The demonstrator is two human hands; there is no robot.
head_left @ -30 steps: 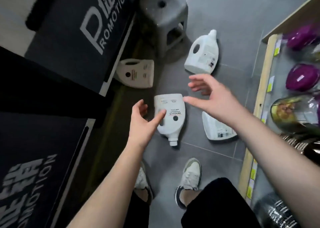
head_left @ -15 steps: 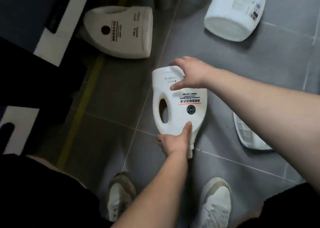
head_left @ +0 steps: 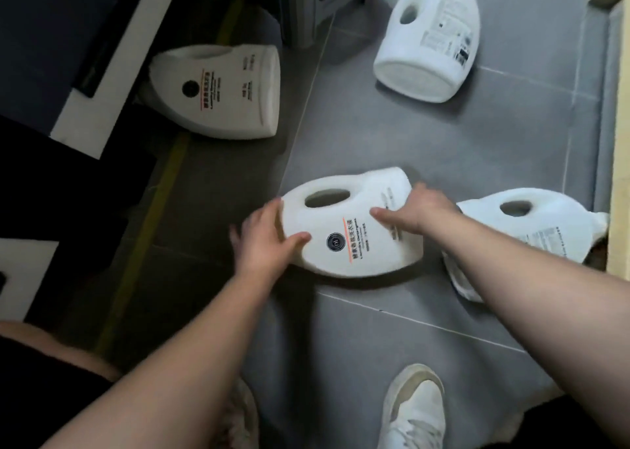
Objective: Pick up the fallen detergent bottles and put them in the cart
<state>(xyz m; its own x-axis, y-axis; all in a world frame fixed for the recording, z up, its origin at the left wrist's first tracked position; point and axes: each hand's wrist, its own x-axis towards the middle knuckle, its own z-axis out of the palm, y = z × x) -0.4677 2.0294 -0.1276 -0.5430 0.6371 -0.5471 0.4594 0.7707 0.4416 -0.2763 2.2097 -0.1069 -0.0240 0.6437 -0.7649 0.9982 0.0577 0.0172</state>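
Observation:
Several white detergent bottles lie on the grey tile floor. The middle bottle [head_left: 351,230] lies on its side with its handle hole up and its neck end to the left. My left hand [head_left: 266,240] grips that neck end, thumb over the front face. My right hand [head_left: 416,210] holds the base end, thumb pressed on the label. A second bottle [head_left: 221,90] lies at the upper left, a third bottle [head_left: 433,39] at the upper right, and a fourth bottle [head_left: 531,223] just right of my right forearm, partly hidden by it. No cart is in view.
A grey plastic stool [head_left: 317,2] stands at the top centre. Dark promotional stands [head_left: 68,39] fill the left side. A pale shelf edge [head_left: 620,142] runs down the right. My white shoes [head_left: 416,411] stand on the floor below the bottle.
A second ago my open hands hovered above the middle bottle; half a second ago they closed on its two ends. Since then it has turned so its neck points left and its base right.

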